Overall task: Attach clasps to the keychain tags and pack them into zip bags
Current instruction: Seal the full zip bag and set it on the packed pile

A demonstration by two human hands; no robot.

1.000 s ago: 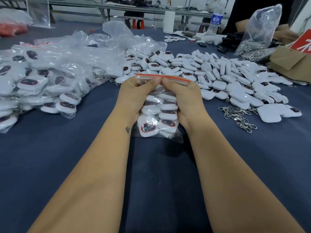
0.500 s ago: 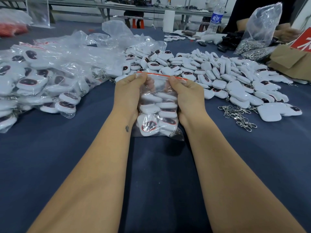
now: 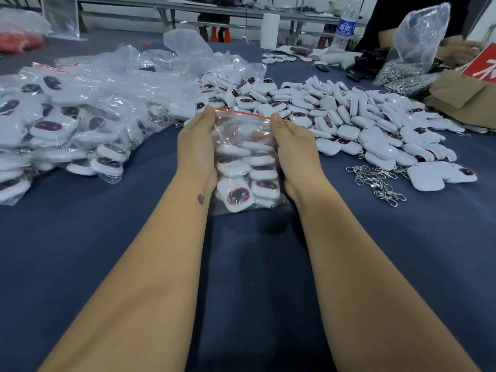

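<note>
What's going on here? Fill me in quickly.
A person is packing white keychain tags. The left hand and right hand hold a filled zip bag by its sides, fingers pinching the ends of the red seal strip. Packed bags lie piled to the left, loose tags to the right, with a few metal clasps beside them on the blue table.

Small packing workshop or factory floor. Long work table [image 3: 80, 251] under dark blue cloth, heaped with loose white keychain tags [image 3: 349, 114] and a stack of filled zip bags [image 3: 67, 122]. Pile of metal clasps [image 3: 375, 181] beside them, more clasps in a clear sack [image 3: 418, 49]. Cardboard box [image 3: 461, 95] at right edge, water bottle [image 3: 345, 25] and metal-framed benches [image 3: 188, 9] behind.
</note>
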